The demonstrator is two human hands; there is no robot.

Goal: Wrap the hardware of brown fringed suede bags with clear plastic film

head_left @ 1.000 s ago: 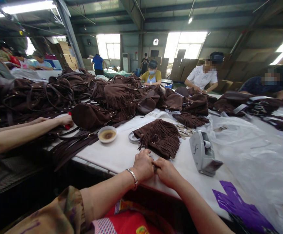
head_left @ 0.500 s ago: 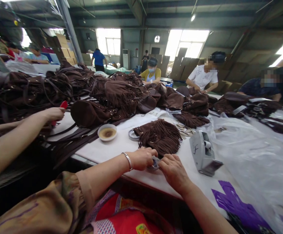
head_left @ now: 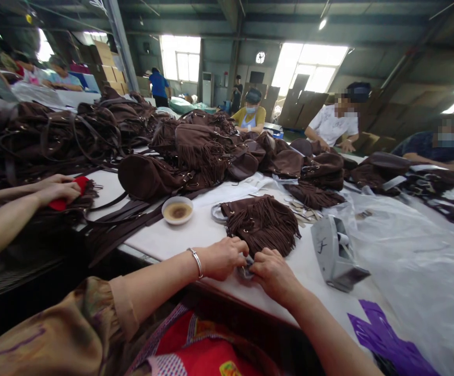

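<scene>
Both of my hands meet at the near edge of the white table. My left hand (head_left: 224, 258), with a silver bangle at the wrist, has its fingers pinched on a small greyish, plastic-looking strip (head_left: 246, 270). From the other side my right hand (head_left: 273, 272) grips the same strip between curled fingers. Much of the strip is hidden by the fingers, so its kind is unclear. Just beyond my hands lies a dark brown fringed bag (head_left: 264, 222). A grey-wrapped handle loop (head_left: 216, 213) sticks out at the bag's left.
A white bowl (head_left: 178, 222) of tan paste stands left of the bag. On the right are a grey tape dispenser (head_left: 331, 256), clear plastic sheeting (head_left: 415, 250) and purple plastic (head_left: 391, 334). Brown bags (head_left: 148, 177) pile up behind. A co-worker's hands (head_left: 57, 192) hold a red object at left.
My hands stay on the grey strip and have drawn slightly closer together. The co-worker's hands with the red object have moved left and down. The whole view has shifted a little.
</scene>
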